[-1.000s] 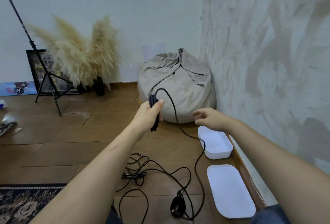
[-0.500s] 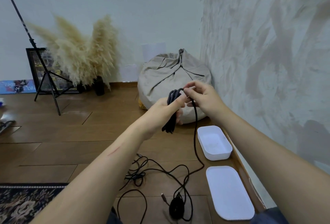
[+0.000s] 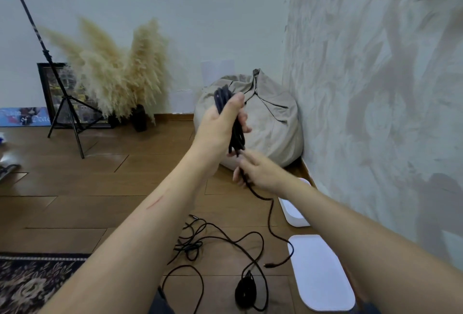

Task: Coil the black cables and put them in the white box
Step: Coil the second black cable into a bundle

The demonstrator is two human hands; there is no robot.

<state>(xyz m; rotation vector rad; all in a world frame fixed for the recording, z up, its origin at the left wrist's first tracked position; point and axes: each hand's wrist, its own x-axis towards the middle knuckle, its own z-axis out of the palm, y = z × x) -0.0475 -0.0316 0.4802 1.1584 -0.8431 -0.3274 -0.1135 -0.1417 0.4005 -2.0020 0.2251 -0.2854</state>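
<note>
Wooden plank floor (image 3: pixel 75 208), as I see it from the head view. Loose black cables (image 3: pixel 188 245) sprawl in a tangle at centre, and one plug end lies just beside a white lid (image 3: pixel 319 273) lying flat near the right wall. The white box (image 3: pixel 293 216) sits just beyond the lid. Further back I see a beige bean bag (image 3: pixel 270 123) in the corner, a tripod (image 3: pixel 66 113) and a dark vase of pampas grass (image 3: pixel 139 118). A patterned rug (image 3: pixel 30 283) covers the lower left

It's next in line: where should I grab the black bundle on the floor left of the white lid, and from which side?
Probably pinch the black bundle across its narrow middle, from straight above: it lies flat and elongated on the floor, with the white lid close on its right and loose cable looped around it.
</note>
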